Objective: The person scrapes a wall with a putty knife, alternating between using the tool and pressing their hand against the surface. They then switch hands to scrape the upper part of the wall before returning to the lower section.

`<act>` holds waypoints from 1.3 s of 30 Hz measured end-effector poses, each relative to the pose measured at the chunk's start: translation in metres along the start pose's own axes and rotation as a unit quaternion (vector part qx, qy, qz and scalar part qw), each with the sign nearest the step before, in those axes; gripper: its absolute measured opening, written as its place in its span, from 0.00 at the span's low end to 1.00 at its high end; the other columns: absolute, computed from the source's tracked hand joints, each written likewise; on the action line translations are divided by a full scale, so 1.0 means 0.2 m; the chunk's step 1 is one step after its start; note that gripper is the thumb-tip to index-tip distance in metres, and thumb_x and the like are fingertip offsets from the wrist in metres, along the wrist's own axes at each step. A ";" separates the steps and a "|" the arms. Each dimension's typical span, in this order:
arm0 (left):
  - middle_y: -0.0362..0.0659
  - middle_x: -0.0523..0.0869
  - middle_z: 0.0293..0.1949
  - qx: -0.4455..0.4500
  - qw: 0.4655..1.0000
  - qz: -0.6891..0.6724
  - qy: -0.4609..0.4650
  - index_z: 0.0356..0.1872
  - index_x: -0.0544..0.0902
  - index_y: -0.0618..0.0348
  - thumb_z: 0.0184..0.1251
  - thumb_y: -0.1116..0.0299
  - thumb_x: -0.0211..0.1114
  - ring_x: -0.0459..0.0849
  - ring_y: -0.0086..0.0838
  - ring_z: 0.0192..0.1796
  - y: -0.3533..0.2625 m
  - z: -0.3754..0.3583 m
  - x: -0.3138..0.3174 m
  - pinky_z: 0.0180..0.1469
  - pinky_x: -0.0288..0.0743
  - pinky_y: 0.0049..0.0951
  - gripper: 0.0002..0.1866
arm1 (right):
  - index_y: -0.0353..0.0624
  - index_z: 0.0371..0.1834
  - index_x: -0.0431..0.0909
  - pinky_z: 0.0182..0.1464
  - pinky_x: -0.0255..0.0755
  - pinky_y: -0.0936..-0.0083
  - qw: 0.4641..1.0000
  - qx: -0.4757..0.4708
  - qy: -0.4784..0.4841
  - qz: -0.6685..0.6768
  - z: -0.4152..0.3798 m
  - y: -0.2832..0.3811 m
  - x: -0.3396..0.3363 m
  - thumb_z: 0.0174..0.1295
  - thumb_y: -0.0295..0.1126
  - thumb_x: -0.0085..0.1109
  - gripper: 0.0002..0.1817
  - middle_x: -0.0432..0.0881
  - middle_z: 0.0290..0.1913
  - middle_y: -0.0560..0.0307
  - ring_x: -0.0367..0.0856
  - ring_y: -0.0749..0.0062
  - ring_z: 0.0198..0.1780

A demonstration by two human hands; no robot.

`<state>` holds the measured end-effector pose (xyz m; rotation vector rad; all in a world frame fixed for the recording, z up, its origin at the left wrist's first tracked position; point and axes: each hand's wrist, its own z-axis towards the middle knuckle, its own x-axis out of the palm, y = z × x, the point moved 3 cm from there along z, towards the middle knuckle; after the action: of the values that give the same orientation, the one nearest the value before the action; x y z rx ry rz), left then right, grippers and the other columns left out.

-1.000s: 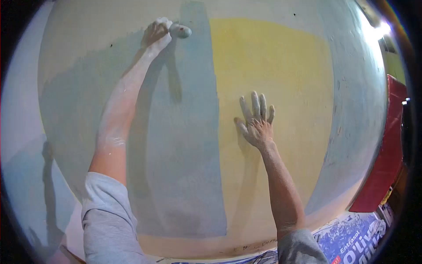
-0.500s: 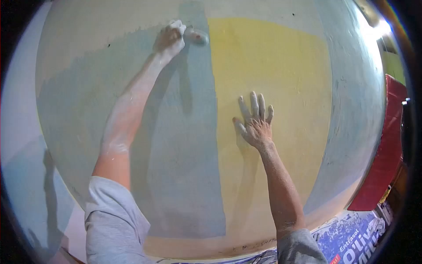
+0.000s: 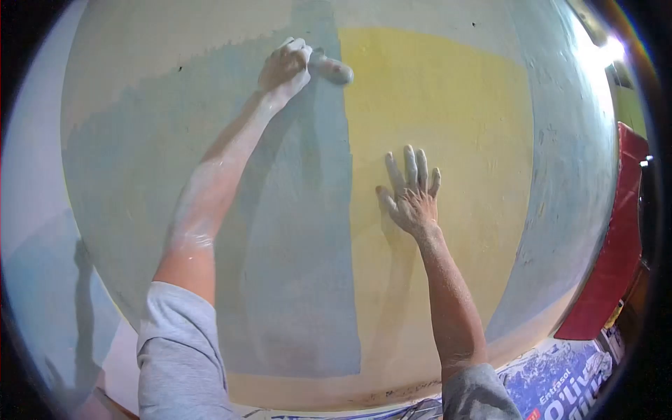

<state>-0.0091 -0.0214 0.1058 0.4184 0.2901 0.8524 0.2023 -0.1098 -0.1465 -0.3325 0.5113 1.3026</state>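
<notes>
High on the blue-grey part of the wall [image 3: 294, 231], my left hand [image 3: 285, 68] is closed round a dusty tool with a rounded pale end [image 3: 337, 71]. That end sticks out to the right of my fist, near the border with the yellow panel [image 3: 469, 105]; its working side is hidden. My right hand [image 3: 415, 196] lies flat on the yellow panel with its fingers spread, holding nothing. White dust coats both hands and my left forearm.
A dark red panel [image 3: 605, 238] stands along the right edge, below a bright lamp [image 3: 613, 49]. Blue and white printed sheeting [image 3: 553, 385] covers the lower right, at the foot of the wall. An adjoining wall [image 3: 42, 266] is at the left.
My left hand and the tool have shifted right and slightly down, toward the yellow border. The right hand stays flat in place; the view has shifted a little.
</notes>
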 end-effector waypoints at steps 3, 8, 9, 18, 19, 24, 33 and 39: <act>0.45 0.84 0.40 0.016 0.999 0.021 -0.018 0.34 0.82 0.61 0.55 0.80 0.58 0.82 0.40 0.51 -0.04 -0.01 -0.02 0.49 0.81 0.39 0.07 | 0.73 0.80 0.43 0.79 0.26 0.43 1.000 -0.012 -0.020 -0.002 -0.01 -0.01 0.02 0.70 0.62 0.41 0.37 0.33 0.82 0.63 0.28 0.63 0.82; 0.46 0.84 0.42 0.079 0.997 -0.021 0.008 0.39 0.84 0.60 0.54 0.79 0.59 0.83 0.40 0.49 0.02 -0.06 -0.04 0.51 0.80 0.38 0.11 | 0.74 0.80 0.43 0.79 0.27 0.43 1.000 -0.013 -0.018 -0.003 0.00 -0.01 0.02 0.69 0.62 0.41 0.37 0.33 0.82 0.63 0.28 0.63 0.82; 0.46 0.84 0.43 0.054 0.998 -0.022 -0.011 0.39 0.84 0.59 0.54 0.78 0.59 0.83 0.41 0.48 0.04 -0.06 -0.05 0.51 0.80 0.37 0.11 | 0.74 0.79 0.43 0.79 0.27 0.43 1.000 -0.012 -0.016 0.002 -0.01 -0.01 0.03 0.69 0.62 0.41 0.37 0.33 0.82 0.63 0.29 0.63 0.82; 0.51 0.85 0.35 0.024 0.985 0.140 -0.094 0.30 0.84 0.62 0.57 0.76 0.56 0.84 0.47 0.43 0.47 -0.02 -0.13 0.45 0.78 0.41 0.07 | 0.74 0.79 0.44 0.79 0.27 0.44 0.999 -0.023 -0.019 0.014 0.00 -0.01 0.03 0.69 0.62 0.42 0.37 0.34 0.82 0.62 0.29 0.63 0.82; 0.51 0.85 0.35 0.021 0.986 0.139 -0.087 0.30 0.84 0.62 0.57 0.76 0.56 0.84 0.47 0.43 0.48 0.00 -0.12 0.45 0.78 0.41 0.07 | 0.74 0.79 0.44 0.79 0.27 0.44 0.999 -0.020 -0.024 0.008 0.00 -0.01 0.03 0.69 0.62 0.42 0.37 0.34 0.82 0.62 0.29 0.63 0.82; 0.51 0.85 0.35 0.089 0.992 0.031 -0.081 0.37 0.84 0.63 0.58 0.76 0.55 0.84 0.46 0.45 0.26 -0.12 -0.10 0.47 0.78 0.40 0.11 | 0.74 0.79 0.44 0.79 0.27 0.43 0.999 -0.019 -0.040 0.003 0.00 -0.02 0.04 0.70 0.62 0.42 0.37 0.34 0.82 0.61 0.29 0.62 0.82; 0.50 0.83 0.31 0.057 0.989 0.034 -0.132 0.29 0.81 0.60 0.53 0.76 0.60 0.81 0.47 0.39 0.36 -0.21 -0.10 0.41 0.75 0.42 0.04 | 0.74 0.80 0.42 0.79 0.25 0.44 1.000 -0.010 -0.015 -0.008 0.01 -0.01 0.02 0.70 0.61 0.40 0.37 0.32 0.82 0.62 0.27 0.63 0.82; 0.47 0.79 0.34 0.074 0.994 -0.022 0.072 0.28 0.76 0.60 0.50 0.77 0.61 0.79 0.42 0.43 -0.18 -0.90 -0.13 0.46 0.77 0.37 0.03 | 0.71 0.80 0.39 0.78 0.26 0.43 1.000 0.004 0.008 -0.027 0.01 0.01 0.02 0.70 0.62 0.39 0.38 0.30 0.82 0.60 0.25 0.61 0.82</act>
<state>-0.0748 -0.0193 -0.0676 0.4886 0.4960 0.8210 0.2018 -0.1062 -0.1468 -0.3473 0.5180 1.2456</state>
